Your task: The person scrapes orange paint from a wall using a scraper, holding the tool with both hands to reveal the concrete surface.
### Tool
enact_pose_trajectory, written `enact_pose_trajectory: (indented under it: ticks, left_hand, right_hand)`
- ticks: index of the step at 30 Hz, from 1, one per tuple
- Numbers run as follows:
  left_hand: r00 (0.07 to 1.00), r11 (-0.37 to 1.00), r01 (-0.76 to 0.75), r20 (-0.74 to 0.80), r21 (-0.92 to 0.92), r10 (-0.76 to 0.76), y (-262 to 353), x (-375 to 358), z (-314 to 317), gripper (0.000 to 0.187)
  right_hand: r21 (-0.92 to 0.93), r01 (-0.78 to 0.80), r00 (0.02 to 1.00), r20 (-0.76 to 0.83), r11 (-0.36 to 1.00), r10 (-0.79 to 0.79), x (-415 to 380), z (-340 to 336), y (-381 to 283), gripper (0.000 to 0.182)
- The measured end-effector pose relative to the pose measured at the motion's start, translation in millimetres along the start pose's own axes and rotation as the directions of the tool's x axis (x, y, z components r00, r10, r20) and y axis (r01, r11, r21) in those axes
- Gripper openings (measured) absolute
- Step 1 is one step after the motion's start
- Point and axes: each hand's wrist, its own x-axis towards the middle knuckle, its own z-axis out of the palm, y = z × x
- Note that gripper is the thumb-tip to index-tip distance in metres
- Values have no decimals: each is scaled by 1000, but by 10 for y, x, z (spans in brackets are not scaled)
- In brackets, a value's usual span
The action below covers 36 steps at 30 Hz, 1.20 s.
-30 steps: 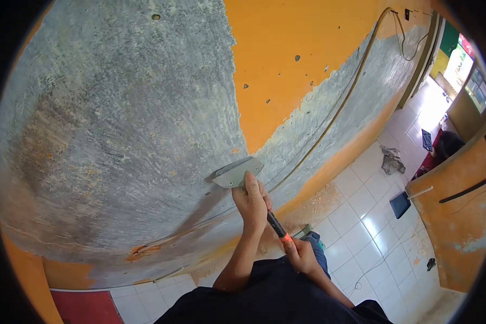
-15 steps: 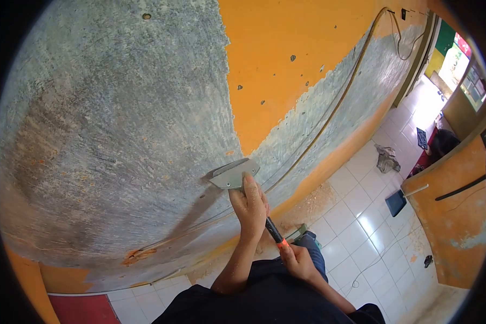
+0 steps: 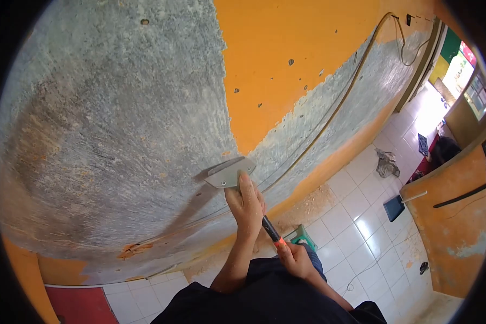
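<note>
A long-handled scraper (image 3: 231, 174) with a wide grey metal head is held up to the wall (image 3: 146, 124). Its head lies just below the lower tip of the orange paint (image 3: 270, 65), where bare grey surface surrounds it. My left hand (image 3: 245, 208) is closed around the handle right behind the head, thumb laid along it. Lower down, my right hand (image 3: 297, 260) grips the black handle by its orange-red band. Whether the blade's edge touches the wall is hard to tell.
A yellow-brown cable (image 3: 337, 108) hangs across the wall. Paint dust and flakes (image 3: 313, 205) lie along the wall's foot on white tiles. A green object (image 3: 302, 235) is by my leg. Right of it lie a dark dustpan (image 3: 394, 208), a crumpled bag (image 3: 387, 163) and a thin wire (image 3: 351, 286).
The scraper head and both hands have shifted slightly left in view, and the view itself has moved a little. More of the green object by my leg shows now. Both grips are unchanged.
</note>
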Motion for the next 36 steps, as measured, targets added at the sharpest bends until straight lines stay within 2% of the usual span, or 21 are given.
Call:
enact_pose_trajectory:
  ticks: [3,6,9,12,14,15,18,21,22,28,30,31,33,36]
  left_hand:
    - [998,998,62,-30,1,-62,100,-5,57,39]
    - [998,998,53,-46,-32,-54,172,18,110,41]
    - [992,996,81,-93,-41,-84,53,-17,97,42]
    - [996,992,91,-15,-86,-92,198,31,94,32]
    - [994,994,96,-39,-58,-99,176,14,90,39]
    - [994,995,94,-59,-30,-96,166,25,103,47]
    - [992,996,77,-93,-38,-81,65,-9,93,49]
    - [998,999,41,-55,-26,-42,394,24,226,49]
    - [997,999,40,-59,-29,-42,340,12,194,49]
    - [994,995,83,-60,-61,-87,324,33,179,49]
    - [1000,999,-27,1,-44,27,551,60,259,49]
    - [999,998,-35,0,-49,35,504,54,238,49]
    - [999,999,18,-37,-34,-19,371,37,198,48]
    - [999,999,23,-39,-38,-24,403,28,219,46]
  right_hand:
    - [-30,-20,1000,18,999,21,-71,-80,-142,42]
    - [-93,-50,997,46,994,55,-60,-160,-233,40]
    - [-81,-9,1000,8,997,10,-52,-139,-178,39]
    - [-91,-35,999,28,995,37,-97,-191,-406,39]
    - [-92,-30,999,18,995,31,-97,-155,-364,39]
    - [-94,-15,1000,8,996,16,-79,-154,-345,40]
    - [-122,-22,1000,1,992,23,-122,-179,-251,41]
    - [-108,-62,998,9,992,64,-117,-208,-513,41]
    - [-112,-62,998,12,992,64,-123,-201,-459,41]
    - [-126,10,999,-29,992,-14,-117,-193,-440,43]
    - [-97,-13,1000,10,995,14,-92,-216,-602,42]
    - [-102,-5,1000,11,995,6,-92,-212,-562,42]
    - [-79,-2,1000,-7,997,2,-95,-174,-448,41]
    - [-53,4,1000,-29,999,-6,-140,-184,-513,42]
